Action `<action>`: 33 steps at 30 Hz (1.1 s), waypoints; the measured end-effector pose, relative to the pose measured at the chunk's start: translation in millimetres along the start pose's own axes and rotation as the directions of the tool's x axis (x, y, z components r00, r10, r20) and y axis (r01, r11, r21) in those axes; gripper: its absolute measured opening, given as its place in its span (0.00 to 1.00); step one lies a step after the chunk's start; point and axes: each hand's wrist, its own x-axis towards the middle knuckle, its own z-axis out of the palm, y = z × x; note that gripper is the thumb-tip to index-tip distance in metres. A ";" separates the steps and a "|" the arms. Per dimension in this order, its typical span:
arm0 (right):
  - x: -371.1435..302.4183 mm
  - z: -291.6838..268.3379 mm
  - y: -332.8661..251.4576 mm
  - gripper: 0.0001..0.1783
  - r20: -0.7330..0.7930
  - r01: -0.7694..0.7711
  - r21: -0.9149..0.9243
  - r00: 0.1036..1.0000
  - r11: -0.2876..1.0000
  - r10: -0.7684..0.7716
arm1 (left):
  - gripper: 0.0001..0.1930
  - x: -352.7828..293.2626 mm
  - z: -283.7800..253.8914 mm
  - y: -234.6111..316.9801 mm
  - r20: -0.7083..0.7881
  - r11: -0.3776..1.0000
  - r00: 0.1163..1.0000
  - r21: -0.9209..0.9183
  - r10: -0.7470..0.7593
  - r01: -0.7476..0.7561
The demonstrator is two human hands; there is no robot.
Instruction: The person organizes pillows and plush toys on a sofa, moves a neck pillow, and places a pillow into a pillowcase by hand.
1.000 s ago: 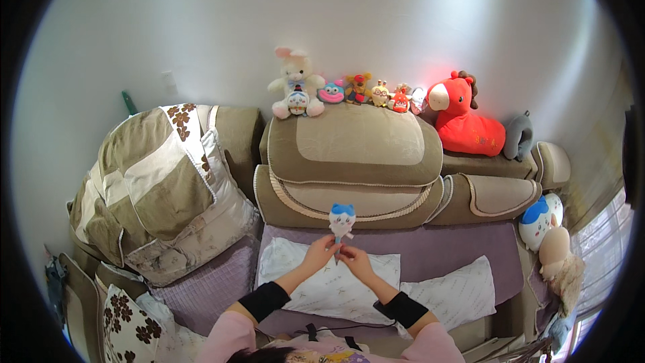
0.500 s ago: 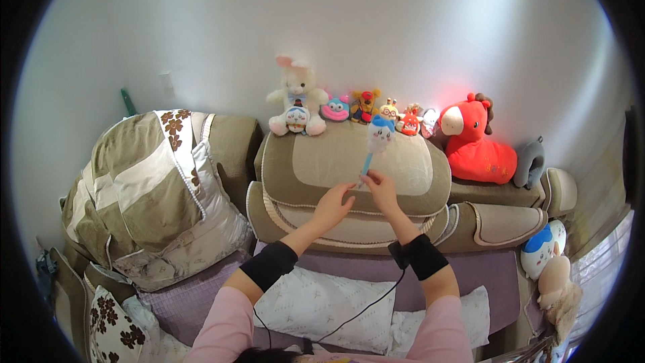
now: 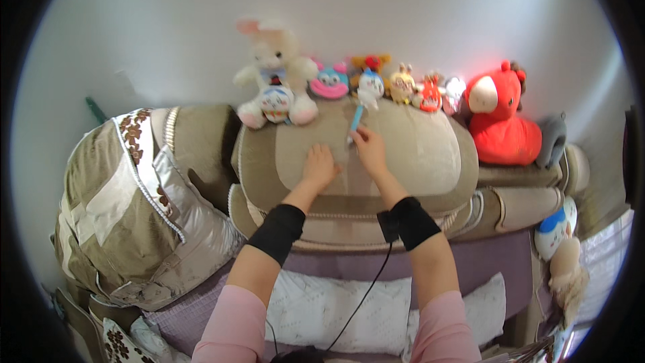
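Note:
My right hand (image 3: 369,154) is closed around the lower end of a light-blue pen (image 3: 357,118). A small blue-and-white plush head (image 3: 370,87) tops the pen and overlaps the row of toys behind it. My left hand (image 3: 320,168) lies palm down with its fingers stretched out on the beige and olive sofa cushion (image 3: 416,154), holding nothing. Behind the cushion's top stand a white plush rabbit (image 3: 272,54) with a small round plush (image 3: 277,104), a pink-and-blue plush (image 3: 330,83), a yellow plush (image 3: 402,86) and a red plush (image 3: 430,97).
A red plush horse (image 3: 504,128) and a grey neck pillow (image 3: 552,140) sit at the right. On the left bulges a big covered heap (image 3: 107,188). White pillows (image 3: 356,309) lie on the purple seat cover (image 3: 369,262). A black cable (image 3: 359,299) hangs from my right armband.
The pen has tilted away from me, its plush top now by the toy row. My left hand has left the pen's lower end and come down flat on the cushion.

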 end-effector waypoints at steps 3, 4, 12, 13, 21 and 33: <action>-7.7 -7.6 -5.1 0.12 -0.004 -0.032 -0.020 0.999 0.999 0.032 | 0.23 -1.0 -7.9 5.6 0.033 0.995 0.998 -0.086 -0.046 0.048; -6.2 -13.7 -11.9 0.11 -0.001 -0.025 -0.031 1.000 0.999 0.025 | 0.20 4.6 -9.8 8.5 -0.026 0.988 0.996 -0.136 -0.083 0.079; -14.9 -90.4 -65.9 0.11 -0.115 0.128 -0.238 0.981 0.963 -0.158 | 0.20 6.5 -16.0 17.5 0.024 0.987 0.994 -0.115 -0.111 0.113; -10.2 -106.7 -79.7 0.11 -0.092 0.170 -0.299 0.974 0.939 -0.205 | 0.20 7.5 -19.5 20.3 0.036 0.984 0.992 -0.125 -0.123 0.126; 45.1 -135.0 -132.3 0.12 0.038 0.216 -0.457 0.974 0.863 -0.223 | 0.29 8.6 -15.1 15.8 0.028 0.986 0.987 0.049 -0.158 0.157; 111.0 -6.4 -11.3 0.12 -0.083 0.107 -0.269 0.988 0.957 -0.133 | 0.28 16.2 -14.9 26.4 0.101 0.950 0.945 0.036 -0.313 0.311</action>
